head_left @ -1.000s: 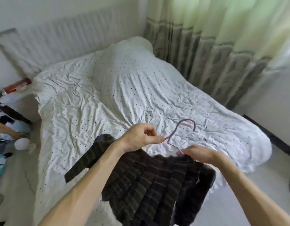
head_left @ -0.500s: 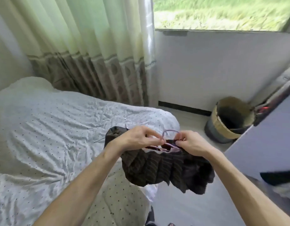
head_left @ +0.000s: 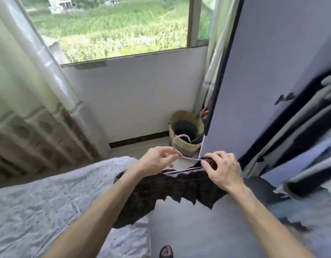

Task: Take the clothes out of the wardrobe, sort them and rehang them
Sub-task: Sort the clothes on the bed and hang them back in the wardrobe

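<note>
Left hand (head_left: 157,161) pinching lilac hanger (head_left: 181,146) neck, right hand (head_left: 224,170) gripping pleated dark skirt (head_left: 170,194) waistband: best kept taut and level toward open wardrobe (head_left: 272,90).

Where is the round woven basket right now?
In the head view, the woven basket stands on the floor right of centre, under the window, against the wardrobe's side panel, just beyond the hanger.

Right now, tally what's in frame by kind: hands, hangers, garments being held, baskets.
Hands: 2, left hand and right hand, both gripping
Hangers: 1, lilac hanger
Held garments: 1, dark pleated skirt on that hanger
Baskets: 1, woven basket on the floor by the wall
Total: 5
Clothes hanging in the wardrobe are too blurred to count.
</note>
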Demonstrator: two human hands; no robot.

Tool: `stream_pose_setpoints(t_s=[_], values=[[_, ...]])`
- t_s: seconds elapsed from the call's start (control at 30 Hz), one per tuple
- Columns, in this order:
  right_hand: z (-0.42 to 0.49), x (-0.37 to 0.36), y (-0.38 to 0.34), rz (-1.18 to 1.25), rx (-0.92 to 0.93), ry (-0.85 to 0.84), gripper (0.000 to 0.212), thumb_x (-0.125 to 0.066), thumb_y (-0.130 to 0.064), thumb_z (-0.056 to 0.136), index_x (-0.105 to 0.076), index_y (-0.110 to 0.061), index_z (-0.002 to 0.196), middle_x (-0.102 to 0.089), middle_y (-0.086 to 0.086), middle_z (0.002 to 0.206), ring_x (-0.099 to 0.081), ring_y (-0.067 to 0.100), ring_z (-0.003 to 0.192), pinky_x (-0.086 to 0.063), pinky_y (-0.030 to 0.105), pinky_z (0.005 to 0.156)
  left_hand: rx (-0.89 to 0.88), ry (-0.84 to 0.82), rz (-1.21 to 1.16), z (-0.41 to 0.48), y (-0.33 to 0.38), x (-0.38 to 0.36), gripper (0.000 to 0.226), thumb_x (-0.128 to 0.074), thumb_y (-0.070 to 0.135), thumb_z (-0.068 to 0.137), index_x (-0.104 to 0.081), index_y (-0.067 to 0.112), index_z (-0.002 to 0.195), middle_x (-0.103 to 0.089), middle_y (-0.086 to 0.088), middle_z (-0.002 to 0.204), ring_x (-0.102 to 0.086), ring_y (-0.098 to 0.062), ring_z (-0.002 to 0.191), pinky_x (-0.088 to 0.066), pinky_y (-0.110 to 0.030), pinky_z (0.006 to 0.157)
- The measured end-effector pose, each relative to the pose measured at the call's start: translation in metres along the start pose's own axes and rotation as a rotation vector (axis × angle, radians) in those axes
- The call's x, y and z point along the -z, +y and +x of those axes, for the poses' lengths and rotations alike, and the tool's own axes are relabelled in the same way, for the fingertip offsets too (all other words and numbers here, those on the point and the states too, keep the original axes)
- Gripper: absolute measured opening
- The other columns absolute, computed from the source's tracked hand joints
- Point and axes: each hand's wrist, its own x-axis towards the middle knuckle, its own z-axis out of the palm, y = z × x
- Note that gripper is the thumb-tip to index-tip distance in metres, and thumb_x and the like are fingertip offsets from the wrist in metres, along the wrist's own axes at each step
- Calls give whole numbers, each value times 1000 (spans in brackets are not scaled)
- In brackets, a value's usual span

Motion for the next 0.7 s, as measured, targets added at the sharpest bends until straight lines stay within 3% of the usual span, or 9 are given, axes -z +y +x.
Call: stream_pose_setpoints(t_s=[0.1, 0.2, 0.27, 0.37, 0.47, 0.6, 0.7], values=[[2, -5, 18, 115, -182, -83, 54, -51, -54, 94, -50, -32, 143, -47, 0, 147, -43, 27, 131, -33, 39, 113, -12, -73, -157, 37, 23, -15, 17, -60, 37, 98, -72, 24, 96, -68, 4, 75, -45, -5, 47, -38, -19, 50], [-10, -2, 30, 254, -324, -58, 60, -52, -49, 94, -41, -26, 148, -43, 0, 151, -43, 22, 136, -33, 37, 114, 92, -233, -461, 64, 47, -26, 23, -58, 24, 101, -69, 7, 111, -60, -5, 82, -43, -8, 51, -39, -19, 54], [-24, 7, 32, 329, -388, -75, 52, -54, -49, 94, -47, -28, 142, -56, -3, 137, -54, 15, 122, -42, 32, 103, 140, -329, -542, 81, 59, -35, 18, -59, 17, 100, -69, 8, 113, -64, -7, 89, -53, -10, 61, -46, -23, 66], [-50, 21, 28, 421, -445, -140, 38, -54, -56, 94, -62, -31, 121, -68, -13, 109, -64, 6, 100, -45, 22, 85, 165, -451, -478, 103, 77, -56, 17, -63, 12, 95, -68, 16, 110, -69, -8, 99, -63, -14, 74, -47, -30, 78], [-74, 31, 22, 492, -487, -251, 44, -48, -72, 89, -66, -35, 102, -71, -14, 94, -69, 3, 76, -48, 21, 69, 251, -589, -600, 111, 92, -87, 19, -57, 0, 93, -61, 12, 107, -58, -13, 101, -58, -23, 82, -47, -32, 82], [-101, 31, 23, 555, -599, -419, 52, -54, -69, 87, -61, -26, 116, -72, -5, 107, -70, 3, 64, -52, 21, 53, 358, -616, -715, 113, 108, -136, 19, -56, 2, 89, -56, 10, 107, -53, -13, 105, -55, -28, 85, -44, -33, 81], [-113, 32, 37, 482, -659, -337, 37, -53, -47, 93, -55, -21, 120, -75, -3, 98, -70, 6, 68, -44, 12, 50, 402, -578, -766, 115, 124, -164, 26, -62, 18, 87, -58, 6, 110, -57, -14, 102, -59, -26, 76, -48, -31, 67]])
